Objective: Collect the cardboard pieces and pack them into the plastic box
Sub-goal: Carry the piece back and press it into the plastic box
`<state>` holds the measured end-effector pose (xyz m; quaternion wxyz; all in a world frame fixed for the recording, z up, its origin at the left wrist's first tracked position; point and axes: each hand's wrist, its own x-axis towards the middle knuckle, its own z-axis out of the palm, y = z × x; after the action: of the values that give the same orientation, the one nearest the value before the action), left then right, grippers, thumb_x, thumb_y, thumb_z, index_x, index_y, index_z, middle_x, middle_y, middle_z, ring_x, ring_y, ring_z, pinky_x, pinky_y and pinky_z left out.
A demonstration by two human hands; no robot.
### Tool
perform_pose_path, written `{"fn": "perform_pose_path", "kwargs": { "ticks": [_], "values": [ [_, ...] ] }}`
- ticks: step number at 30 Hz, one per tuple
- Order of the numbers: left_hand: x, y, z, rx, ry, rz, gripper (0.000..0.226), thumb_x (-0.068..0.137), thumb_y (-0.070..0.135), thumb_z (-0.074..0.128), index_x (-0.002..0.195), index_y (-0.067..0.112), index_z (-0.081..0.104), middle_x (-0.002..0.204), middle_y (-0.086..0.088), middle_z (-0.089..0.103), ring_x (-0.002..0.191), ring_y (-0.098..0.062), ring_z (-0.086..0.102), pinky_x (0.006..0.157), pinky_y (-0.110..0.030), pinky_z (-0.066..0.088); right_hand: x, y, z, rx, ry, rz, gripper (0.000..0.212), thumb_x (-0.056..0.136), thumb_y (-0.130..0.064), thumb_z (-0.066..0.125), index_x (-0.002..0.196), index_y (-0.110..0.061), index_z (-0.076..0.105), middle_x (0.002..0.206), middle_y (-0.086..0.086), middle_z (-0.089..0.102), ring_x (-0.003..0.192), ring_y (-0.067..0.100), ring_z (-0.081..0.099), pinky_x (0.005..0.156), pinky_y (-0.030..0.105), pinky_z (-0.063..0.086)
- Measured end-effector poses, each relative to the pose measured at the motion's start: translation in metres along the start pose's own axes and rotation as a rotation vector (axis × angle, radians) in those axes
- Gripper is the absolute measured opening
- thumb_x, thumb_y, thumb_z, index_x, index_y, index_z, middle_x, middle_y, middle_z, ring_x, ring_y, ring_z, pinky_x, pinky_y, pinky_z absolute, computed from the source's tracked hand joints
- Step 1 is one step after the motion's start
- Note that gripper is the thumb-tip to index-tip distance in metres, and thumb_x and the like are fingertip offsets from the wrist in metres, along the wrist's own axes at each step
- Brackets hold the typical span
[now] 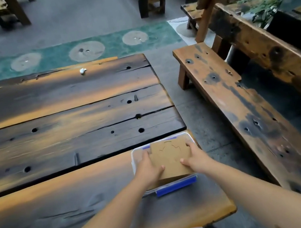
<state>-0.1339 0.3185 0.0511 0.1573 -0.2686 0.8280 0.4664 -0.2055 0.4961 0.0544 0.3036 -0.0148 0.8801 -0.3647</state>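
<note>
A clear plastic box (135, 154) with blue clips stands near the right end of the wooden table. A brown cardboard piece (170, 157) with cut lines lies on top of the box's opening. My left hand (148, 169) grips the cardboard's left edge, thumb on top. My right hand (196, 158) grips its right edge the same way. What lies under the cardboard inside the box is hidden.
The dark wooden table (57, 119) stretches left and away. A small white scrap (82, 70) lies near its far edge. A wooden bench (244, 110) runs along the right, with a gap of grey floor between. More benches stand farther off.
</note>
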Motion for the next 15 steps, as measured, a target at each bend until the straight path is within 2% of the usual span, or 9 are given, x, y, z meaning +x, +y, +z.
{"fn": "perform_pose_path", "kwargs": {
  "ticks": [4, 8, 11, 15],
  "values": [
    [0.006, -0.006, 0.012, 0.032, 0.015, -0.056, 0.063, 0.085, 0.017, 0.066, 0.140, 0.019, 0.035, 0.135, -0.003, 0.053, 0.115, -0.023, 0.056, 0.087, -0.026, 0.042, 0.022, 0.008, 0.002, -0.069, -0.062, 0.065, 0.076, 0.086, -0.022, 0.068, 0.148, -0.023, 0.024, 0.132, 0.005, 0.055, 0.117, 0.025, 0.054, 0.099, 0.038, 0.046],
    [0.011, -0.013, 0.022, 0.087, -0.003, -0.121, 0.055, 0.087, 0.017, 0.064, 0.135, 0.020, 0.038, 0.123, -0.007, 0.061, 0.106, -0.024, 0.059, 0.087, -0.032, 0.047, 0.038, 0.016, 0.012, -0.139, -0.115, 0.086, 0.064, 0.085, -0.020, 0.069, 0.140, -0.019, 0.036, 0.128, 0.005, 0.058, 0.111, 0.023, 0.056, 0.087, 0.028, 0.042],
    [0.013, -0.018, 0.027, 0.138, 0.011, -0.143, 0.051, 0.087, 0.019, 0.065, 0.131, 0.019, 0.041, 0.117, -0.007, 0.063, 0.094, -0.020, 0.057, 0.077, -0.028, 0.045, 0.046, 0.020, 0.019, -0.185, -0.123, 0.088, 0.058, 0.085, -0.020, 0.069, 0.135, -0.017, 0.039, 0.125, 0.006, 0.059, 0.112, 0.025, 0.056, 0.088, 0.032, 0.044],
    [0.017, -0.024, 0.030, 0.151, 0.012, -0.163, 0.056, 0.084, 0.023, 0.069, 0.133, 0.017, 0.043, 0.123, -0.007, 0.061, 0.106, -0.024, 0.059, 0.083, -0.029, 0.046, 0.051, 0.020, 0.023, -0.277, -0.089, 0.106, 0.057, 0.082, -0.027, 0.071, 0.131, -0.022, 0.042, 0.125, 0.009, 0.052, 0.109, 0.027, 0.056, 0.091, 0.039, 0.049]
  ]
}}
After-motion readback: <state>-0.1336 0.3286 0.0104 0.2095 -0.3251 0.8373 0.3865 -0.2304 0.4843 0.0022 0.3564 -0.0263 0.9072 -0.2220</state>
